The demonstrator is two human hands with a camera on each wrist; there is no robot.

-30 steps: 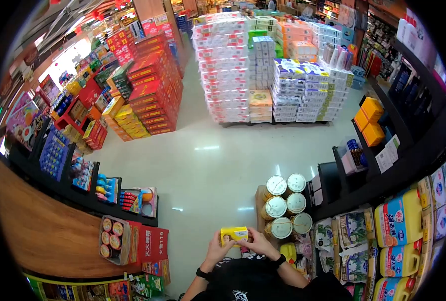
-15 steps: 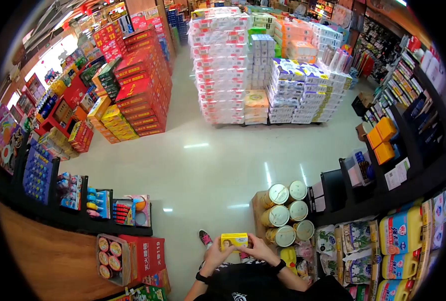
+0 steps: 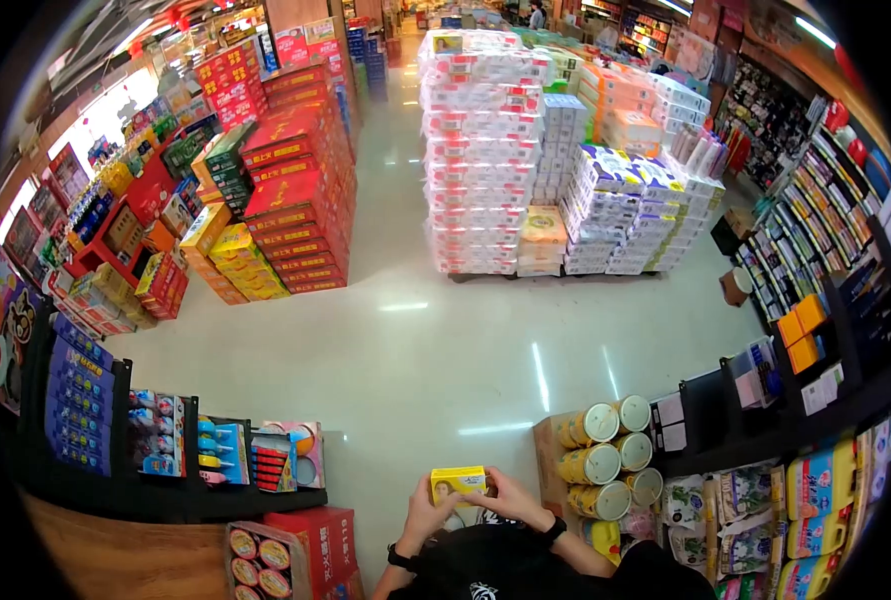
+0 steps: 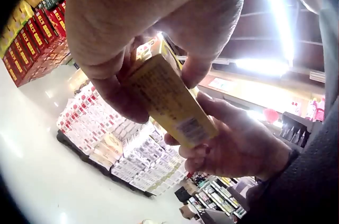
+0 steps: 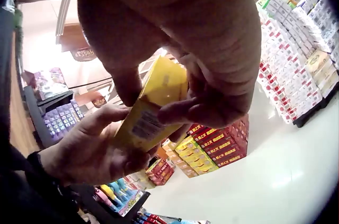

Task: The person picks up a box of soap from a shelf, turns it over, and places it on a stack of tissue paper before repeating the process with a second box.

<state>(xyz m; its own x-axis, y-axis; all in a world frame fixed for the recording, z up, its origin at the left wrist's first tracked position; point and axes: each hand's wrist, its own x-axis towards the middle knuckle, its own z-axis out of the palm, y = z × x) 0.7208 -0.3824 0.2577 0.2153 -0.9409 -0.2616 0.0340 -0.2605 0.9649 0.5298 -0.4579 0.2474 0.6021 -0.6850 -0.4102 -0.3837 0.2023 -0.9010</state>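
Observation:
A small yellow box (image 3: 457,481), with a face picture on its front, is held before the torso at the bottom of the head view. My left hand (image 3: 428,514) grips its left end. On the right end, the fingers and thumb of my right hand (image 3: 516,501) hold it as well. The left wrist view shows the printed side of the box (image 4: 172,99) with a barcode, between the large near left hand (image 4: 148,17) and the right hand (image 4: 241,142). A barcode also shows on the box (image 5: 148,110) in the right wrist view.
Several white-lidded tubs (image 3: 597,463) stand to the right, by shelves with yellow jugs (image 3: 815,485). On the left are a shelf of small goods (image 3: 155,440) and a red box (image 3: 320,540). Red cartons (image 3: 295,210) and wrapped paper packs (image 3: 480,160) are stacked across the pale floor (image 3: 405,360).
The head view has shifted, so the stacks and tubs sit lower and farther right than half a second ago. Both hands keep hold of the yellow box; the shoe seen earlier is out of sight.

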